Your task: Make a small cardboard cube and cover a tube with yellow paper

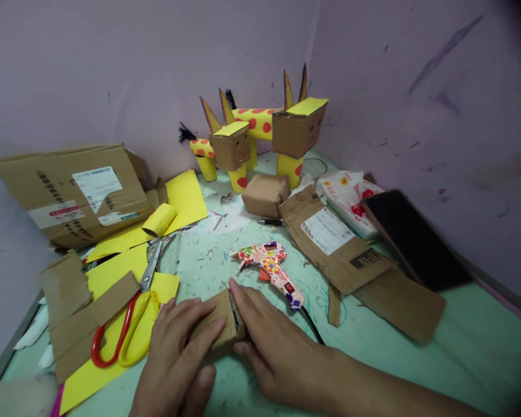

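A small brown cardboard box [224, 303] is between my hands at the front of the table. My left hand [178, 347] grips it from the left, with fingers lying over its top. Against its right side presses my right hand [278, 341], fingers together, beside an edge where a dark gap shows. Just beyond the box lies a flower-patterned glue gun [271, 263], its nozzle pointing left and its black cord running behind my right hand. To the left, scissors [146, 281] with red and yellow handles rest on yellow paper [113, 284] and cardboard strips.
Two spotted cardboard animals [230, 147] stand at the back, with another closed box [265, 196] before them. A flattened mailer [330, 237], a tissue pack [345, 197] and a dark tablet-like device [417, 240] lie right. A large labelled carton [69, 197] leans left, near a yellow paper tube [160, 220].
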Motion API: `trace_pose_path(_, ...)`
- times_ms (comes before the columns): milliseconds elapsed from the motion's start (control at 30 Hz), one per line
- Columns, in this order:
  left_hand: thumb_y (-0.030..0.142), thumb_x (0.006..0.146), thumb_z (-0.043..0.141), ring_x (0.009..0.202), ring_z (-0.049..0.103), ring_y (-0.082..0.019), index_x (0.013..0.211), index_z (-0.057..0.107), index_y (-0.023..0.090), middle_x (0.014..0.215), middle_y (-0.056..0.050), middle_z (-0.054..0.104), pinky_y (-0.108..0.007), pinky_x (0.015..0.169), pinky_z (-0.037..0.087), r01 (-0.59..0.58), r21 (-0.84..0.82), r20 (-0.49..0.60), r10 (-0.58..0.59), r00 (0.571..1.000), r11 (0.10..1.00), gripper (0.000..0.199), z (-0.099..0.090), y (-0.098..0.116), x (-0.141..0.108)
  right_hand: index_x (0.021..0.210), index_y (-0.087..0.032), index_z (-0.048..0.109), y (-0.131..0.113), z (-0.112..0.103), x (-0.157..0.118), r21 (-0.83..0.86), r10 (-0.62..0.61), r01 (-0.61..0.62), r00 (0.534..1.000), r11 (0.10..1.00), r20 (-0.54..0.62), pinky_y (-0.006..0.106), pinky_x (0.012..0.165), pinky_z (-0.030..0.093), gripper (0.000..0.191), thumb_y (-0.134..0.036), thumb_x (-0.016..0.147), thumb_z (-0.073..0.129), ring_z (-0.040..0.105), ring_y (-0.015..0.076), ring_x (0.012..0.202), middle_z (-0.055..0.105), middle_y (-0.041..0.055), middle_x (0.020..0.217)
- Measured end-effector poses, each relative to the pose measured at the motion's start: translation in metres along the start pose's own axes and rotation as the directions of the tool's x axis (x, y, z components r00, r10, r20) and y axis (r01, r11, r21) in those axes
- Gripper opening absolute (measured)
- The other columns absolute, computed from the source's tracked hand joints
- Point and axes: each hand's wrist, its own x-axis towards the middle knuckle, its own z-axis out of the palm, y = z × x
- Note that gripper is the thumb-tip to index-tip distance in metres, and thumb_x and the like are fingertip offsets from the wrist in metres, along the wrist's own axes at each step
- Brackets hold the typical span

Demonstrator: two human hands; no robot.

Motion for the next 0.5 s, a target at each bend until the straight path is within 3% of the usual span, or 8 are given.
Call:
trace_pose_path(167, 0.041, 0.090, 0.043, 0.110, 0.054, -0.027, 0.123, 0.056, 0.030, 0.113, -0.007, 0.060, -0.049, 0.105, 0.035, 0.042, -0.017, 0.008, -0.042, 0.999, 0.999, 0.037, -0.0037, 0.0009, -0.0009, 0.146, 0.000, 0.011, -0.0004, -0.0007, -0.0004, 0.000, 0.003, -0.003, 1.000, 1.000, -0.006, 0.045, 0.112, 0.026, 0.080, -0.011, 0.079, 0.053, 0.027, 0.0288, 0.136, 0.030, 0.0249, 0.146)
trace_pose_path(367, 0.031, 0.093, 0.039, 0.121, 0.047, -0.027, 0.135, 0.044, 0.032, 0.130, -0.006, 0.055, -0.051, 0.108, 0.029, -0.015, 0.017, 0.038, 0.014, 0.999, 1.000, 0.042, 0.0000, 0.0013, -0.0016, 0.145, 0.003, 0.010, 0.0008, 0.0009, 0.0003, -0.029, 0.014, -0.014, 1.000, 0.999, -0.005, 0.043, 0.113, 0.024, 0.080, -0.011, 0.079, 0.052, 0.027, 0.0284, 0.136, 0.029, 0.0254, 0.147)
trace_pose_path(500, 0.030, 0.093, 0.040, 0.120, 0.049, -0.027, 0.139, 0.038, 0.033, 0.128, -0.006, 0.058, -0.052, 0.108, 0.028, -0.048, 0.062, 0.033, 0.046, 0.998, 0.997, 0.046, 0.0050, 0.0016, -0.0020, 0.145, 0.003, 0.009, 0.0013, 0.0021, -0.0002, -0.046, -0.006, 0.006, 1.000, 0.999, -0.011, 0.046, 0.112, 0.026, 0.081, -0.010, 0.078, 0.052, 0.028, 0.0297, 0.135, 0.031, 0.0254, 0.146)
